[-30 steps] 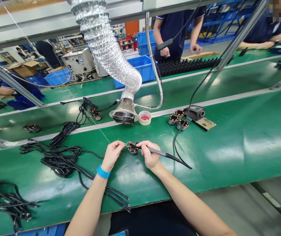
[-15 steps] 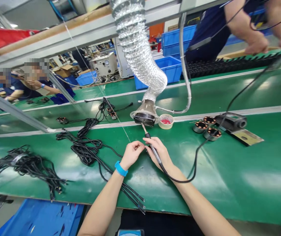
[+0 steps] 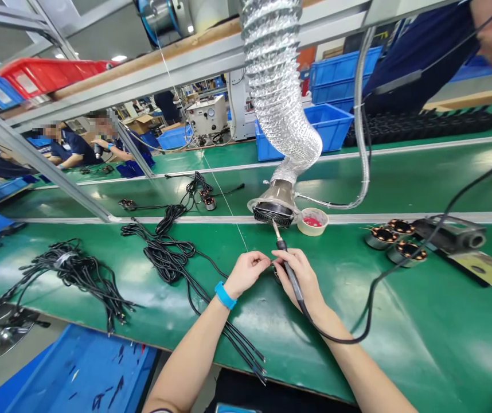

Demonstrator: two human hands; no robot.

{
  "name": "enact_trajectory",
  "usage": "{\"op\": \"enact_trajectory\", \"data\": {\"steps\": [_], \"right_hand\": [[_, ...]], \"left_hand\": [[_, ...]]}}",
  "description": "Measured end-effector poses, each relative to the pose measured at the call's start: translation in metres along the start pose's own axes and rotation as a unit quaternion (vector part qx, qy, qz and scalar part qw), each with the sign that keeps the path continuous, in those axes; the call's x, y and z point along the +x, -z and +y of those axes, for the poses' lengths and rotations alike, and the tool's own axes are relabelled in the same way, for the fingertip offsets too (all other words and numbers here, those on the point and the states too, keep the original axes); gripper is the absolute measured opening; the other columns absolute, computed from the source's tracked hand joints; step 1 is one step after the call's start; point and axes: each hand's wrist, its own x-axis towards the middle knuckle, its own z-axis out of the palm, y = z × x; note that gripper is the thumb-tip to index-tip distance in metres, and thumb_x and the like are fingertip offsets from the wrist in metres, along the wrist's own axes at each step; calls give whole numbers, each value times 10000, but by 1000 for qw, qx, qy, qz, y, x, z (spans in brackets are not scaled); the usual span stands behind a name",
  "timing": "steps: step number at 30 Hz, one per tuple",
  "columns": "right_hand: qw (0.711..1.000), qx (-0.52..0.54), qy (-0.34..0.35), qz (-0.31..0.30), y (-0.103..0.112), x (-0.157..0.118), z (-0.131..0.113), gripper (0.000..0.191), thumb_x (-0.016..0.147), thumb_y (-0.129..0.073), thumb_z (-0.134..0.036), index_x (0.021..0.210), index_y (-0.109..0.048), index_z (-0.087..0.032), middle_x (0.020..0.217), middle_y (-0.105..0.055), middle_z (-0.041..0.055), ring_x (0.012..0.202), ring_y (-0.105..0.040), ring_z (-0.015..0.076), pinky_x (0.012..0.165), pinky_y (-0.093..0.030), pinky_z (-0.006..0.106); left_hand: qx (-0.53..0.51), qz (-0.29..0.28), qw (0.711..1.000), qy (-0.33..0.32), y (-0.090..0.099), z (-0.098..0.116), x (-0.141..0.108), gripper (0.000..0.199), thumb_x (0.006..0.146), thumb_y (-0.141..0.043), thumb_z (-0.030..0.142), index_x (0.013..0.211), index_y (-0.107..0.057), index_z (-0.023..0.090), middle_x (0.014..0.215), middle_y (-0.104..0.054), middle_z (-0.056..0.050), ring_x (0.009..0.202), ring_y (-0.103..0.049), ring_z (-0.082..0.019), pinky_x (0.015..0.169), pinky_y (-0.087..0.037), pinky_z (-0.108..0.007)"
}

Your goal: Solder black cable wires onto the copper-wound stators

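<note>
My right hand (image 3: 301, 276) is closed around the handle of a soldering iron (image 3: 293, 280), whose tip points away under the mouth of an extractor hood (image 3: 275, 198). My left hand (image 3: 246, 275), with a blue band at the wrist, has thumb and forefinger pinched together close to the right fingertips. A thin pale wire (image 3: 239, 229), looking like solder, runs down from a spool overhead to the left hand. Between the hands a small dark part (image 3: 277, 271) is mostly hidden by fingers. Black cables (image 3: 172, 252) lie left of my hands, their ends under my left forearm.
Right of the hood stands a small tub (image 3: 313, 222) with red contents. Several copper-wound stators (image 3: 406, 252) sit beside a soldering iron stand (image 3: 456, 234). A bundled set of cables (image 3: 69, 269) lies on the left. Co-workers are across the green bench (image 3: 401, 338).
The camera view has swung, so the bench and both hands appear farther right. My hands keep nearly the same pose, fingertips close together, with the soldering iron still in the right.
</note>
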Motion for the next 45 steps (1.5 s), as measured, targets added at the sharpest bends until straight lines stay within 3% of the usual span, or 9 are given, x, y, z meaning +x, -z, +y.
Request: {"op": "enact_trajectory", "data": {"steps": [7, 15, 24, 35, 41, 45], "right_hand": [[1000, 13, -12, -6, 0, -3, -3, 355, 917, -545, -129, 1236, -591, -279, 994, -561, 51, 835, -645, 167, 782, -563, 318], [990, 87, -111, 5, 5, -5, -3, 364, 860, -581, -83, 1178, -594, -258, 1070, -551, 40, 788, -673, 124, 829, -575, 300], [984, 121, -128, 22, 0, -7, 2, 421, 817, -530, -26, 1166, -578, -257, 1066, -499, 23, 696, -637, 69, 716, -557, 234], [983, 114, -138, 44, -3, -9, 2, 444, 812, -532, -36, 1197, -585, -250, 1056, -500, 22, 708, -637, 68, 743, -550, 231], [982, 56, -137, 115, 13, -9, -14, 248, 921, -559, -184, 1142, -658, -240, 961, -657, 29, 801, -664, 132, 791, -543, 266], [977, 10, -103, 185, 21, -12, -21, 156, 930, -548, -219, 892, -700, -208, 805, -729, 19, 727, -694, 149, 698, -544, 257]], "left_hand": [[-25, 31, 999, 19, -2, -7, 4, 188, 752, -650, 327, 724, -645, 142, 545, -469, 41, 512, -354, -88, 538, -293, -241], [15, 44, 998, 34, 1, -7, 2, 191, 756, -600, 308, 717, -683, 140, 491, -460, 39, 480, -351, -92, 509, -273, -234], [-16, 42, 995, 83, 2, -5, -1, 239, 702, -668, 355, 727, -690, 119, 481, -373, 72, 438, -245, -55, 431, -142, -213], [7, 33, 996, 77, -1, -7, -1, 239, 705, -644, 349, 711, -687, 113, 499, -388, 64, 457, -245, -55, 438, -157, -207], [23, 24, 997, 66, -2, -7, -3, 239, 723, -635, 345, 719, -693, 113, 521, -419, 53, 476, -257, -59, 459, -178, -212], [28, 23, 997, 64, -3, -5, -4, 259, 735, -647, 368, 727, -695, 113, 521, -403, 57, 477, -241, -60, 465, -175, -217]]}}
